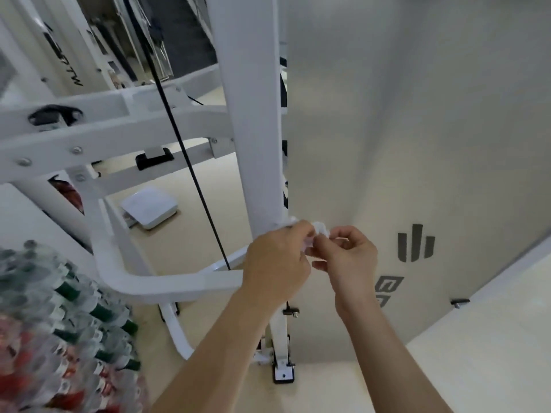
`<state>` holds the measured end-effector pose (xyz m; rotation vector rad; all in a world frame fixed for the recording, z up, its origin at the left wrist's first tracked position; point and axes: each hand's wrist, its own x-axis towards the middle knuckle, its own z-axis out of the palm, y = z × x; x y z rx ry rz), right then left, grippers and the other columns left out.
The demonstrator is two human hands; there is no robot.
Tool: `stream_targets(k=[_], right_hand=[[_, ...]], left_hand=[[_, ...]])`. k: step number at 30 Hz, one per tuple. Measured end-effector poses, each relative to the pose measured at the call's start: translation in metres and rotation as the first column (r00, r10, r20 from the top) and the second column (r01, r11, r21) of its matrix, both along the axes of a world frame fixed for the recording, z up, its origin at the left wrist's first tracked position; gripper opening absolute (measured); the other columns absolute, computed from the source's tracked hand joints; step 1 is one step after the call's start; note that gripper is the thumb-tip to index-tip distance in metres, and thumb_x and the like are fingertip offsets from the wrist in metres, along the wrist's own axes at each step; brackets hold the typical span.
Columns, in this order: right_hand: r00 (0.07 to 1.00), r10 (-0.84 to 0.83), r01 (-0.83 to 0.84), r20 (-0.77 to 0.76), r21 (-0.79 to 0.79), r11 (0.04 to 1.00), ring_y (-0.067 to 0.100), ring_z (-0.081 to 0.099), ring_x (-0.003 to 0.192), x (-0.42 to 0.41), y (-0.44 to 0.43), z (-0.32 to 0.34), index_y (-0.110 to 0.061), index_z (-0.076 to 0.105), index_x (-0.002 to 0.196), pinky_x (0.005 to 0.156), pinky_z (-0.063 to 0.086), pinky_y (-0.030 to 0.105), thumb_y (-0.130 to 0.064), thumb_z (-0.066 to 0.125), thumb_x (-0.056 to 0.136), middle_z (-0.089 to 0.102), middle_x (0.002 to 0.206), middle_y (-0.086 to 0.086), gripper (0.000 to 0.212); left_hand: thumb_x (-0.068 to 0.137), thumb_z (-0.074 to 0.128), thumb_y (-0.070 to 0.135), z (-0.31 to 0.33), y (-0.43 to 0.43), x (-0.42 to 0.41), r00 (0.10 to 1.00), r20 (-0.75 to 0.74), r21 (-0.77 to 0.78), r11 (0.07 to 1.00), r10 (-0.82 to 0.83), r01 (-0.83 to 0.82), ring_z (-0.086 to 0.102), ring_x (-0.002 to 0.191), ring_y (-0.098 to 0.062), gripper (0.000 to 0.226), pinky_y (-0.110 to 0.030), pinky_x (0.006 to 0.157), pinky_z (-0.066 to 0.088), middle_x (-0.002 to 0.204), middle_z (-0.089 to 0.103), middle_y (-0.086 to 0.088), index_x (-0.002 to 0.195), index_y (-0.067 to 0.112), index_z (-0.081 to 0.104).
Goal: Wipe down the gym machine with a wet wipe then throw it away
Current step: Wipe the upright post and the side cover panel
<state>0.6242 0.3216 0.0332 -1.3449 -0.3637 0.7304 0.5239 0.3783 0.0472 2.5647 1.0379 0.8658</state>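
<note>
Both hands up in front of white post (253, 129) of gym machine. Left hand (277, 257) fingers curled, pinch wet wipe (320, 229). Right hand (348, 260) fingers curled, pinch same wipe from other side. Wipe small, white, scrunched, held between both hands, just beside post. Black cable (185, 156) runs down left of post. Grey panel (417, 144) on right. Bottles (59, 308) at bottom left, blurry.

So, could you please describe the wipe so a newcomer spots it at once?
Start at the machine's tall white post in mid-frame. Beside its lower part the left hand and right hand meet. The wipe is the small crumpled white wad pinched between them, unlike the smooth painted metal around it.
</note>
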Motion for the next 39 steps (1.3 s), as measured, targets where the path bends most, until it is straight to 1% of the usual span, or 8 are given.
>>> stream_targets(k=[5,11,17,21,28,32,36,39], right_hand=[[0.968,0.035,-0.053,-0.249,-0.065,0.996,0.016,0.068,0.059,0.017,-0.02,-0.01,-0.014,0.044,0.088,0.053,0.045,0.025,-0.003,0.062,0.089,0.068,0.072,0.01,0.021],[0.941,0.277,-0.238,-0.194,0.2,0.95,0.022,0.069,0.088,0.02,-0.03,0.002,-0.008,0.061,0.088,0.074,0.056,0.035,0.003,0.057,0.091,0.071,0.093,0.013,0.013],[0.888,0.392,-0.426,0.242,0.108,0.898,0.013,0.067,0.08,0.024,-0.01,0.016,-0.01,0.072,0.088,0.079,0.054,0.024,0.003,0.068,0.084,0.073,0.085,0.006,0.014],[0.734,0.274,-0.314,0.621,-0.046,0.948,0.006,0.066,0.083,0.023,-0.01,-0.007,-0.019,0.073,0.088,0.083,0.051,0.019,-0.002,0.072,0.08,0.069,0.084,-0.013,0.019],[0.494,0.103,-0.078,0.864,-0.073,0.994,0.004,0.06,0.075,0.053,-0.028,-0.029,-0.018,0.072,0.085,0.075,0.051,0.029,-0.006,0.075,0.075,0.064,0.082,-0.009,0.016],[0.5,0.048,0.097,0.865,-0.111,0.989,0.014,0.059,0.082,0.084,-0.037,-0.03,-0.018,0.07,0.086,0.083,0.048,0.029,-0.012,0.076,0.081,0.058,0.081,-0.004,0.01],[0.604,-0.065,0.176,0.794,-0.053,0.983,0.005,0.054,0.079,0.084,-0.037,-0.024,-0.022,0.068,0.087,0.071,0.041,0.017,-0.02,0.076,0.082,0.053,0.09,-0.009,0.01],[0.573,-0.131,0.286,0.809,-0.047,0.957,0.012,0.052,0.075,0.079,-0.028,-0.027,-0.015,0.062,0.083,0.065,0.034,0.02,-0.021,0.073,0.086,0.053,0.088,-0.004,0.013]], left_hand=[[0.093,0.045,0.022,-0.019,0.006,0.038,0.835,-0.541,-0.219,0.975,-0.098,-0.027,0.061,0.098,-0.023,0.026,-0.03,0.074,0.042,0.099,0.068,0.0,0.105,0.028,0.067],[0.078,0.049,0.006,0.014,0.003,0.018,0.999,-0.044,-0.365,0.931,-0.015,-0.003,0.064,0.077,-0.016,0.029,-0.032,0.074,0.05,0.076,0.07,0.004,0.082,0.022,0.073],[0.077,0.037,0.019,0.034,0.003,-0.004,0.999,-0.019,-0.3,0.954,-0.034,0.026,0.061,0.065,-0.017,0.025,-0.04,0.066,0.051,0.065,0.063,0.003,0.087,0.028,0.059],[0.089,0.056,0.011,0.025,-0.002,-0.022,0.99,0.11,-0.225,0.973,0.083,-0.056,0.064,0.071,-0.008,0.02,-0.032,0.072,0.054,0.074,0.067,0.01,0.089,0.031,0.062],[0.085,0.05,0.005,0.004,-0.005,0.015,1.0,0.0,-0.355,0.935,0.015,-0.014,0.063,0.067,-0.007,0.028,-0.026,0.074,0.052,0.08,0.071,0.01,0.089,0.025,0.07],[0.086,0.049,0.007,0.01,-0.007,0.034,0.999,0.017,-0.334,0.942,0.027,-0.02,0.062,0.068,-0.009,0.029,-0.024,0.072,0.051,0.081,0.072,0.009,0.087,0.024,0.072],[0.083,0.048,0.006,0.023,-0.012,0.028,0.967,0.138,-0.23,0.957,0.212,-0.177,0.056,0.055,-0.015,0.026,-0.027,0.06,0.046,0.066,0.066,0.005,0.078,0.024,0.067],[0.082,0.047,0.003,0.023,-0.009,0.028,0.964,0.174,-0.208,0.964,0.202,-0.165,0.057,0.056,-0.018,0.027,-0.028,0.061,0.047,0.065,0.066,0.003,0.077,0.022,0.066]])
